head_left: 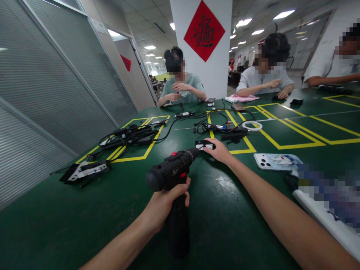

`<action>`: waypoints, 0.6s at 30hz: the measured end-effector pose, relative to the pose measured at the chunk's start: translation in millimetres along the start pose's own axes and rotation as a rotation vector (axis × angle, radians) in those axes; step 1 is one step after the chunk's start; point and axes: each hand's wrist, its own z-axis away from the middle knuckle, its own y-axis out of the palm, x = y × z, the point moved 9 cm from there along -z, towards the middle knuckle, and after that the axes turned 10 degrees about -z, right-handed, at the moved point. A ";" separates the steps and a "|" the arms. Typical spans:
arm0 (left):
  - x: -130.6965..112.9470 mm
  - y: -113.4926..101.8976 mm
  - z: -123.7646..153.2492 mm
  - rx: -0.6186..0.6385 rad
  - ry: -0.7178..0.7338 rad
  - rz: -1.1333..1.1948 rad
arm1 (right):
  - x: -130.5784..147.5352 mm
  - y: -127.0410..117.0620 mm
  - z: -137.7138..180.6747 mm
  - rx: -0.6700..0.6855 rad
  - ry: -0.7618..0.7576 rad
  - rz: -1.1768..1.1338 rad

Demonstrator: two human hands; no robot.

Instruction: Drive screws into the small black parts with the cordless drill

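Observation:
A black cordless drill (171, 170) with red buttons points away from me over the green table. Its grip is wrapped by my left hand (165, 204), fingers closed. At the drill's tip, my right hand (216, 150) pinches a small black and white block-like part (203, 144) near the tabletop. The thin bit reaches to that part; whether it sits in a screw or hole is too small to tell. The fingers of my right hand partly cover the part.
Tangled black cables (132, 137) lie on the left, beside a black and white pouch (90, 170). More cables and tools (222, 128) lie beyond my right hand, near a white ring (252, 126). A phone (277, 161) rests at right. Other people sit across the green table (126, 210).

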 end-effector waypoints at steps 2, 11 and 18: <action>0.6 -0.7 0.2 -0.004 -0.004 0.004 | -0.2 0.1 0.1 0.003 0.005 0.003; -1.4 -2.6 0.0 -0.024 0.010 0.007 | -0.4 -0.4 0.0 -0.011 0.009 0.001; 1.3 -3.1 -0.1 -0.032 -0.012 -0.007 | -0.1 0.0 0.2 -0.005 0.003 -0.001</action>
